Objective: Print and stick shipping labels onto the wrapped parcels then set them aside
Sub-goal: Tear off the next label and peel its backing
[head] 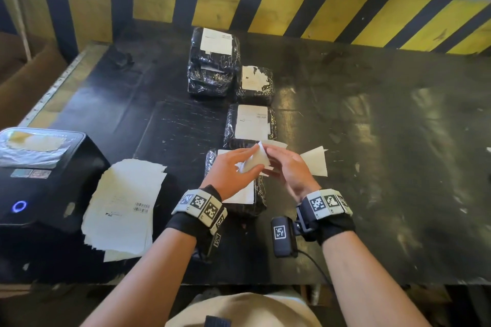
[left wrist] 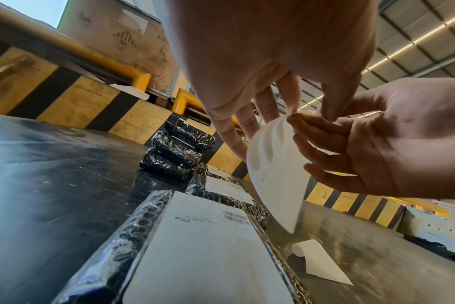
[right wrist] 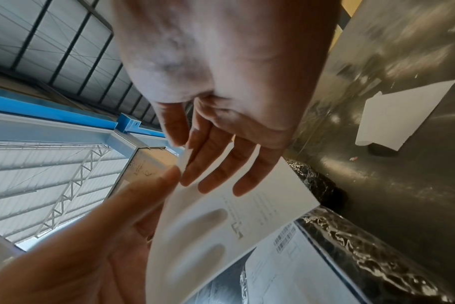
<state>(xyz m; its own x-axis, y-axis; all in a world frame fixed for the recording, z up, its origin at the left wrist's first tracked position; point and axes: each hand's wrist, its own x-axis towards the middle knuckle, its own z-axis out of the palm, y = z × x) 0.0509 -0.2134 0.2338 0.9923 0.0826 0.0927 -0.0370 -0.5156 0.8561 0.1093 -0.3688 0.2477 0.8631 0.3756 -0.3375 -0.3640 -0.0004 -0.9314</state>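
While both hands [head: 261, 167] pinched a label [head: 255, 160] over the near labelled parcel [head: 259, 202], far parcels [head: 251, 125] were labelled; printed stack [head: 125, 204] remained left.

We're in a warehouse packing/shipping area. Evidence: yellow-and-black hazard-striped barrier [head: 305, 5] behind a scuffed black worktable [head: 372, 141], yellow pipe guard rails [left wrist: 112, 61], high corrugated metal roof with steel trusses [right wrist: 73, 185] and strip lights [left wrist: 416, 41], big cardboard carton [left wrist: 117, 35] stacked beyond the barrier. On the table we see a black label printer [head: 39, 180] with a lit blue button, a loose stack of printed labels [head: 125, 204] with barcodes just beside it, and a row of black film-wrapped parcels [head: 212, 61], most already labelled. Discarded backing paper [head: 316, 164] lies nearby.
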